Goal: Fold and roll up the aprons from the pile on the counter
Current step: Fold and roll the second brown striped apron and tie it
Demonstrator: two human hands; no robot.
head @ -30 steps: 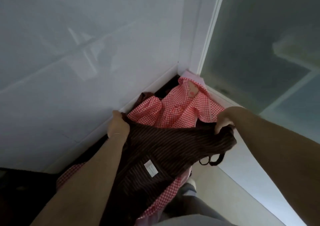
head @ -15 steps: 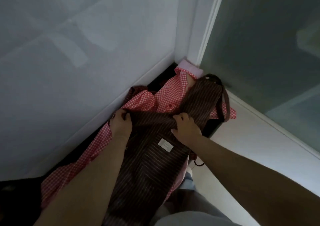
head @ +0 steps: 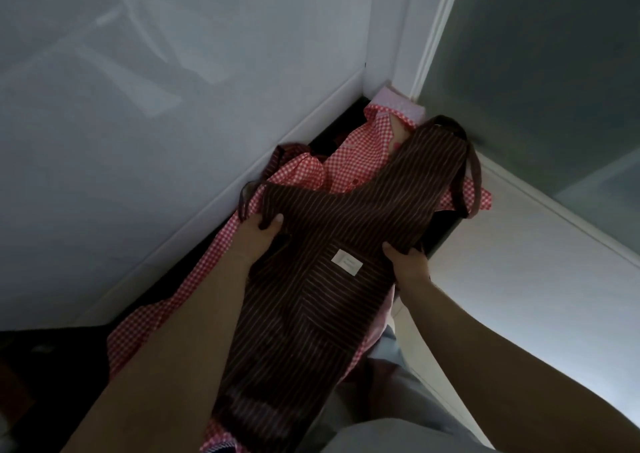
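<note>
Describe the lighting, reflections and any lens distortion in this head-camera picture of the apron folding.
Head view: dim overall, the brown striped apron and checked apron underexposed; pale reflections streak the glossy wall; brightest patch lower right; wide-angle lens stretches the forearms; left hand and right hand reasonably sharp.

dark counter set into wall corner; red checked apron spread directly on it, brown striped apron laid over that, hanging past front edge.

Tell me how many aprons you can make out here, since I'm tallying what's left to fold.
2 for sure: a brown striped apron spread on top, held by the left hand and right hand, and a red checked apron beneath it. More may lie hidden underneath.
</note>
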